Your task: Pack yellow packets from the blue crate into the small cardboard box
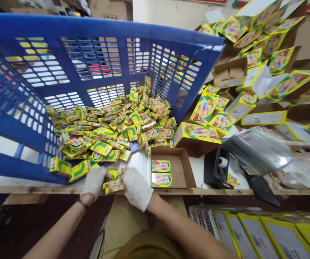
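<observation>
At the table's front edge, my left hand (pixel 94 181) and my right hand (pixel 137 188), both in white work gloves, face each other. Between them is a short stack of small yellow boxes (pixel 114 186), pressed by the fingers from both sides. Just right of my right hand stands an open cardboard box (pixel 183 164) with two small printed boxes (pixel 161 172) lying flat at its left side. Beyond my hands, a heap of the same small boxes (pixel 111 122) spills from the tilted blue plastic crate (pixel 95 27). My fingertips are partly hidden behind the stack.
Empty printed cartons (pixel 262 72) pile up at the right. A black tape dispenser (pixel 216 167) stands right of the open box, beside clear plastic sheets (pixel 262 149). Below the wooden table edge (pixel 171 191), a white basket (pixel 202 219) sits near a row of yellow-edged cartons (pixel 265 233).
</observation>
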A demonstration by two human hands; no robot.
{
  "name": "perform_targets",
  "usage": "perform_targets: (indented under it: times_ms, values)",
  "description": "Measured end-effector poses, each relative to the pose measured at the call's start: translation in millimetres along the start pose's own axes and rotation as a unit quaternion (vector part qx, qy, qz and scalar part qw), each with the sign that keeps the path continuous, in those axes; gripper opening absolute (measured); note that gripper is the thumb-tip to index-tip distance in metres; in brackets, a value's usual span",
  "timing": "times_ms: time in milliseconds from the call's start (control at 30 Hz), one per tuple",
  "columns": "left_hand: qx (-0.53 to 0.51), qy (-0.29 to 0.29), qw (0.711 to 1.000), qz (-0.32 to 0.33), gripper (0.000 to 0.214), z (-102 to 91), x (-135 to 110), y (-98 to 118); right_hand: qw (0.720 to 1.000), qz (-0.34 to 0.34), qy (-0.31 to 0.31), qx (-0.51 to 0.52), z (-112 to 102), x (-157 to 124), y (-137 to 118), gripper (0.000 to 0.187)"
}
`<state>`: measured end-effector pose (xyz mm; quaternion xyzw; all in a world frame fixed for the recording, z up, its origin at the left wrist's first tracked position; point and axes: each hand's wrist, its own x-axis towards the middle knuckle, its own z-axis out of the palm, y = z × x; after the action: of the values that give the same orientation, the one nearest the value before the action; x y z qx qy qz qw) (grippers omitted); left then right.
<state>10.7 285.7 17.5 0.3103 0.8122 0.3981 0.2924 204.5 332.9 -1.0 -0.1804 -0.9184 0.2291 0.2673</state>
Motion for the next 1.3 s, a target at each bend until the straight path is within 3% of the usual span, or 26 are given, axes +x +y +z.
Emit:
perform_targets:
  times_ms: [133,200,400,533,667,733,833,933,1000,1067,1133,1300]
  values:
    - [0.029,0.009,0.999,0.024,0.028,-6.1,3,-7,0.981,0.177,-0.044,0.062,15,-4,4,0.039]
    - [0.005,0.016,0.999,0.03,0.025,0.5,1,-10,0.968,0.223,-0.038,0.106,22,-7,10,0.043]
    - [-0.156,-0.017,0.987,0.03,0.056,41.4,-20,-18,0.975,0.173,0.013,0.14,51,-8,28,0.095]
    - [-0.209,-0.005,0.977,0.028,0.062,55.7,-23,-17,0.984,0.141,-0.049,0.095,50,5,25,0.085]
    - [-0.222,-0.002,0.974,0.037,0.065,45.9,-17,-7,0.978,0.173,-0.105,0.052,17,15,7,0.059]
    - [-0.205,0.04,0.976,0.066,0.065,40.1,-20,2,0.98,0.175,-0.055,0.074,-15,12,2,0.057]
    - [-0.159,0.081,0.976,0.124,0.049,45.5,-37,24,0.963,0.204,0.086,0.156,-78,-5,15,0.055]
    - [-0.095,-0.04,0.969,0.226,0.032,77.3,-65,57,0.906,0.304,0.146,0.254,-138,-28,54,0.054]
    - [0.053,-0.183,0.907,0.375,0.031,108.0,-80,81,0.888,0.335,0.134,0.286,-162,-40,85,0.058]
    - [0.211,-0.171,0.864,0.424,0.037,136.5,-89,100,0.873,0.357,0.111,0.313,-170,-44,111,0.063]
    - [0.329,-0.142,0.837,0.413,0.046,155.8,-92,110,0.865,0.377,0.083,0.319,-165,-44,129,0.063]
    - [0.415,-0.145,0.8,0.409,0.057,164.8,-93,102,0.859,0.403,0.038,0.312,-151,-39,144,0.055]
